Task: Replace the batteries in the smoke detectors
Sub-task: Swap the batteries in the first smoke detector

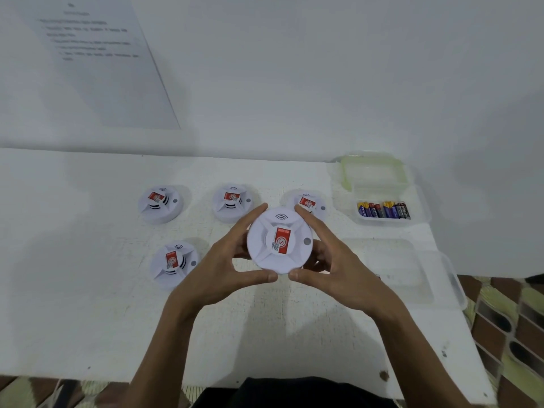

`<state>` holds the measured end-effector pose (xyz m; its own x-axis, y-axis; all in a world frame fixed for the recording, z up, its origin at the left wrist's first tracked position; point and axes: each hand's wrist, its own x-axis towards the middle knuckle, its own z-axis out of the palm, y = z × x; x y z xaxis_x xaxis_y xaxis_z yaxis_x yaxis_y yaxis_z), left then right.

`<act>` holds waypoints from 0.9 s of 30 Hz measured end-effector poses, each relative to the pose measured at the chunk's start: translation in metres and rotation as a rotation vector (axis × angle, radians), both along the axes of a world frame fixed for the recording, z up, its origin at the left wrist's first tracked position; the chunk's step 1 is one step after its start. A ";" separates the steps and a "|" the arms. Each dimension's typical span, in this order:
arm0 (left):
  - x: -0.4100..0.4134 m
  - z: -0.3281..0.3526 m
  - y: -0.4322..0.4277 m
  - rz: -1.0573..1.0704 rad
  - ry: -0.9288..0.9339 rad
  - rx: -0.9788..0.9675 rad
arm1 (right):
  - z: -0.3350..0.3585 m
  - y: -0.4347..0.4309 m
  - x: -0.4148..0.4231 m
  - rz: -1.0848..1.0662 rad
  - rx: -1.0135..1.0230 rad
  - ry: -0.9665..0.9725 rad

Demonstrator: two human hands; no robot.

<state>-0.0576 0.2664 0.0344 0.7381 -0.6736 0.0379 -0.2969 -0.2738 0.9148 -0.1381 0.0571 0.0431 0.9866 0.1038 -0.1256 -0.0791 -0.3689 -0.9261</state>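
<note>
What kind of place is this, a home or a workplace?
Probably a staged work station, not an ordinary home: a bare white table against a white wall, a printed instruction sheet taped up, and smoke detectors in rows beside a container of batteries.

Smoke detector (279, 241) between both hands (282, 269)

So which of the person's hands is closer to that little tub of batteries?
The right hand. It grips the right edge of the held smoke detector, on the side where the tub of batteries sits. The left hand grips the detector's left edge, farther from the tub.
</note>
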 end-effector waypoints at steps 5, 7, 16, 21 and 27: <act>0.001 0.000 0.001 0.011 0.000 0.023 | -0.003 0.001 0.001 0.008 0.009 -0.009; 0.000 0.000 0.002 0.015 0.001 0.026 | -0.005 0.001 0.001 0.010 0.006 -0.013; -0.003 0.000 0.001 0.029 -0.007 0.057 | -0.009 -0.001 0.000 -0.003 -0.013 -0.003; -0.003 0.000 0.003 0.037 -0.007 0.068 | -0.010 0.000 -0.001 -0.008 -0.026 -0.002; -0.004 -0.001 0.002 0.036 -0.001 0.074 | -0.011 -0.001 -0.002 -0.011 -0.035 0.001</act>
<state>-0.0614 0.2680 0.0330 0.7622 -0.6473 -0.0105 -0.2862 -0.3514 0.8914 -0.1404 0.0561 0.0316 0.9875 0.0886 -0.1304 -0.0845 -0.4006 -0.9123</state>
